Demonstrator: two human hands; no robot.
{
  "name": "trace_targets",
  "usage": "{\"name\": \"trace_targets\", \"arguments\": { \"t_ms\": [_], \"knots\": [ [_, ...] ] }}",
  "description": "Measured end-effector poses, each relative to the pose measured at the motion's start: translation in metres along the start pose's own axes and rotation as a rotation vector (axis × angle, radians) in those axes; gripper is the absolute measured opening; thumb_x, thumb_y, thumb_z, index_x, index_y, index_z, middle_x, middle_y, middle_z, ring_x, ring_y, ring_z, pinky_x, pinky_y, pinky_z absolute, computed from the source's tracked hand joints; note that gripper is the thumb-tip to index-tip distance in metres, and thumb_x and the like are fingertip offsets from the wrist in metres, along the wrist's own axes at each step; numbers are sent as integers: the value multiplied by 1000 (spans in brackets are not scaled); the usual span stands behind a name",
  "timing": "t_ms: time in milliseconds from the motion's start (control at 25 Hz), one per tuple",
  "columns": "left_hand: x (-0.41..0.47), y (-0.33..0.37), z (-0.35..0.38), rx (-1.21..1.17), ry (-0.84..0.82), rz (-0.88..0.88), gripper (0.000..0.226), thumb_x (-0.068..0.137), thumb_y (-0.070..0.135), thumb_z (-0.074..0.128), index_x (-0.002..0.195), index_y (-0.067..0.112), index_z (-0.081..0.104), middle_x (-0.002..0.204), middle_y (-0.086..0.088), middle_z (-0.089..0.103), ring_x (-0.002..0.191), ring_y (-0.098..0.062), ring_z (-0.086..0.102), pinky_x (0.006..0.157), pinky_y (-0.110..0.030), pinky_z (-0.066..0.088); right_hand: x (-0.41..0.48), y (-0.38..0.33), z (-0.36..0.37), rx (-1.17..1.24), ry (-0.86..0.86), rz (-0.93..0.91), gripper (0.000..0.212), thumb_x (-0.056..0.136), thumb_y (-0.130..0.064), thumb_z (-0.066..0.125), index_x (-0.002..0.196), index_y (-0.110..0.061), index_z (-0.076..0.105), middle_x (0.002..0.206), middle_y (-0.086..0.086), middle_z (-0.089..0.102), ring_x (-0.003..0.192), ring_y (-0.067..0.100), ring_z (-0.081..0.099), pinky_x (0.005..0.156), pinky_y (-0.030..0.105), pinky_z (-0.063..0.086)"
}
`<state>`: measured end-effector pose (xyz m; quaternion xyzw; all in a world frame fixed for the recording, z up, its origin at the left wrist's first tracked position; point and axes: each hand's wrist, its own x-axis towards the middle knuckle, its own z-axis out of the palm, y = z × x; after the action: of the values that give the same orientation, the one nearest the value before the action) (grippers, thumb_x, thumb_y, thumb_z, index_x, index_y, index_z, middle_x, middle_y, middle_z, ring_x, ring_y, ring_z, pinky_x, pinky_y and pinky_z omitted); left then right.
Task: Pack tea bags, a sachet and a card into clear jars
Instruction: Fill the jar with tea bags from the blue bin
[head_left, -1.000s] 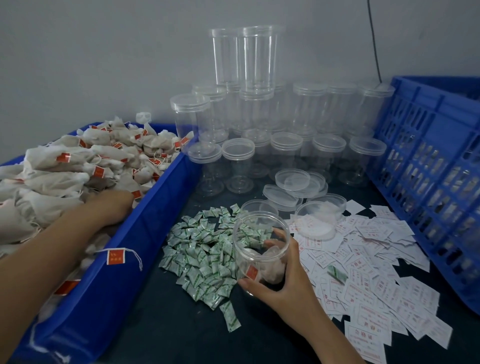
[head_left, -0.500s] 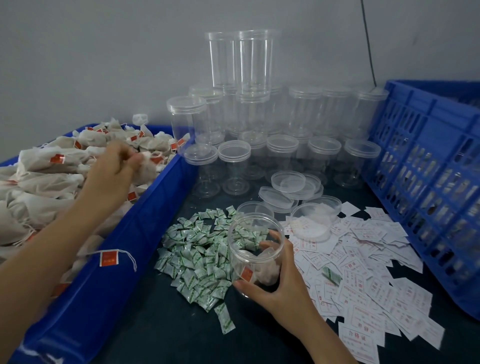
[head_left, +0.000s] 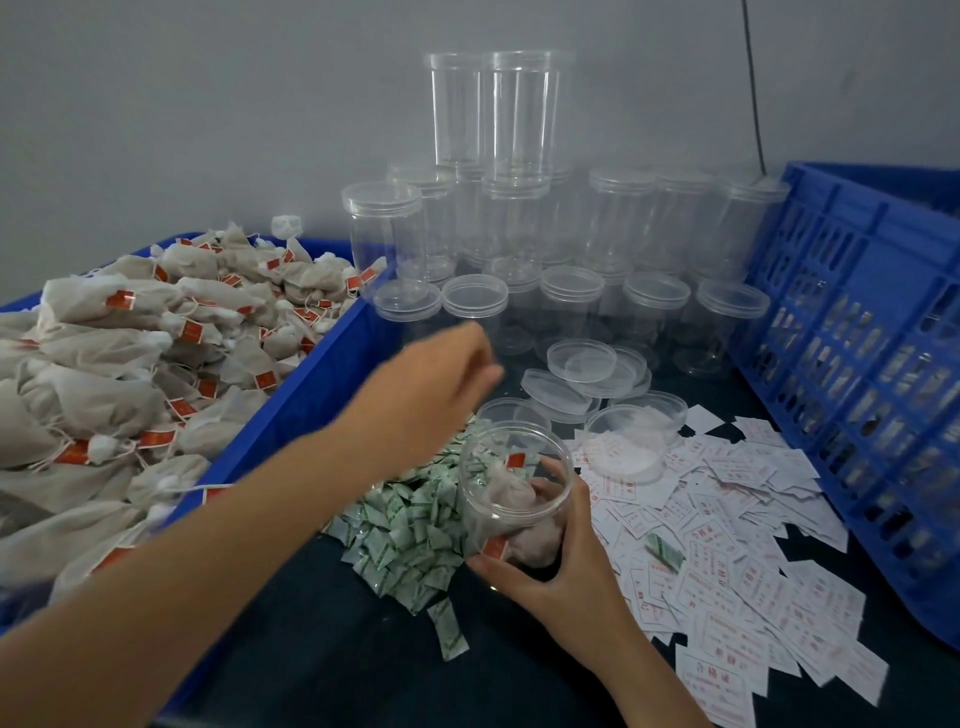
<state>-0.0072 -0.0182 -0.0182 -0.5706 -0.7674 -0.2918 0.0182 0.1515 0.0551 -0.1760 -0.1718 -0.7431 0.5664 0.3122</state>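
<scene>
My right hand (head_left: 558, 566) grips an open clear jar (head_left: 511, 499) from its right side, tilted on the dark table. Inside it lie tea bags with red tags (head_left: 506, 486). My left hand (head_left: 431, 389) hovers just above and left of the jar mouth, blurred, with loose fingers and nothing visible in them. The blue bin (head_left: 291, 415) on the left is heaped with tea bags (head_left: 119, 374). Green-and-white sachets (head_left: 410, 525) are piled left of the jar, and white printed cards (head_left: 727, 530) are spread to its right.
Stacked clear jars with lids (head_left: 519, 218) fill the back against the wall. Loose lids (head_left: 582, 364) and an open jar (head_left: 628, 447) lie behind the held jar. A tall blue crate (head_left: 857, 389) walls off the right side.
My left hand left the tea bag bin and swung right to above the jar mouth. Another tea bag with a red tag now lies at the top of the jar.
</scene>
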Motion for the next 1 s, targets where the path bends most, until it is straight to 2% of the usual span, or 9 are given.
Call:
{"name": "trace_targets", "arguments": {
  "t_ms": [120,240,280,360,520,640,720,880,1000],
  "knots": [
    [11,-67,-36,312,94,-162,8,98,15,47,90,18,48,88,-2,57,70,-10,50,64,-28,43,1,0,0,3,-2,2,99,63,-54,91,141,-52,32,136,-29,52,124,-7,53,91,4,43],
    [-6,-136,-63,682,-226,-546,15,97,20,48,81,19,49,99,-8,60,81,-21,53,82,-42,49,0,-1,-1,16,-2,8,100,61,-56,92,140,-53,32,134,-30,53,123,-6,54,91,5,45],
    [-15,-150,-64,749,-354,-635,15,98,25,47,86,18,52,108,-10,61,89,-24,55,90,-41,47,0,-1,-1,15,-3,5,101,60,-56,92,141,-53,31,134,-30,53,123,-7,53,90,4,45],
    [-20,-165,-56,712,-457,-697,20,99,22,44,98,10,60,120,-15,60,100,-29,57,91,-35,44,-1,-3,0,-1,-3,-10,103,59,-58,91,142,-54,30,134,-33,51,123,-10,52,89,2,43],
    [-17,-168,-47,471,-417,-715,27,95,0,43,109,-14,61,113,-31,60,93,-34,57,73,-30,38,-3,-4,-2,12,-9,-2,104,59,-59,91,143,-51,31,133,-33,51,123,-9,52,89,2,43],
    [-22,-172,-52,527,-268,-673,21,96,10,47,102,0,64,109,-19,61,99,-31,55,86,-35,45,-2,-5,-1,14,-17,-3,102,60,-57,91,142,-49,31,131,-33,52,122,-9,53,89,2,43],
    [-22,-167,-53,530,-39,-602,19,97,13,46,96,2,62,104,-16,58,97,-30,54,86,-42,45,-1,-5,-1,16,-19,-6,102,61,-55,92,142,-50,31,131,-33,52,122,-10,53,89,2,43],
    [-17,-136,-64,-151,550,-651,19,103,21,36,105,8,50,102,-13,57,92,-30,57,85,-48,50,0,-5,-2,35,-28,-4,101,62,-54,92,142,-50,31,132,-32,53,123,-9,53,90,3,44],
    [-15,-94,-70,-537,581,-536,15,103,21,39,106,13,51,116,-11,59,102,-25,62,81,-39,56,1,-4,0,27,-31,-1,100,63,-52,92,142,-51,30,132,-32,53,122,-9,53,90,3,44]
  ]
}}
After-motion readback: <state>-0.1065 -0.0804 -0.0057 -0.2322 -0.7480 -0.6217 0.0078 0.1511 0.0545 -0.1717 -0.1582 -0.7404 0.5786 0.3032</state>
